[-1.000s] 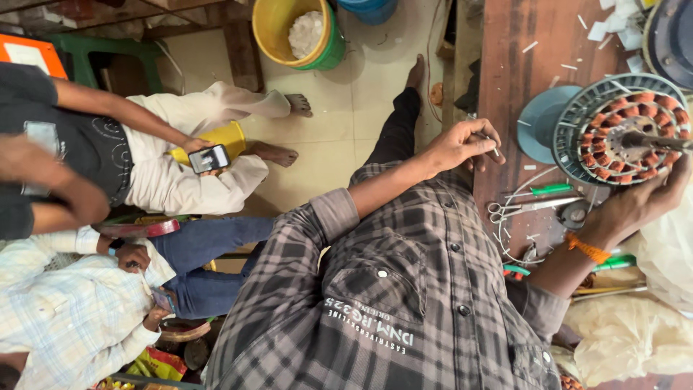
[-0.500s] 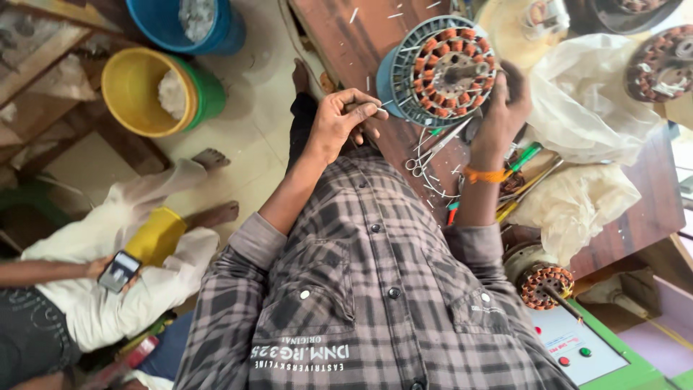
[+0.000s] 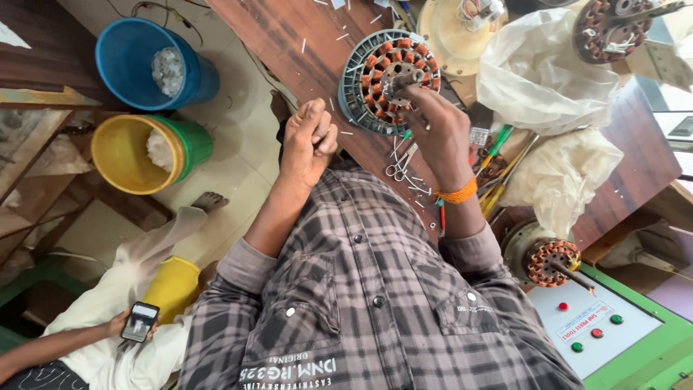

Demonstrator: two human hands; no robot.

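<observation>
At the bench (image 3: 289, 32) edge, the left hand (image 3: 309, 141) has been drawn back from the stator (image 3: 375, 72), fisted; contents cannot be told.
The stator's hub is now gripped by the right hand (image 3: 433, 126); a winding pull is likely underway.

Top-right stator (image 3: 613, 29) cut off (frame edge); fist (image 3: 309, 141) contents hidden

White label (image 3: 583, 326) (green panel), phone screen (image 3: 139, 321)
</observation>
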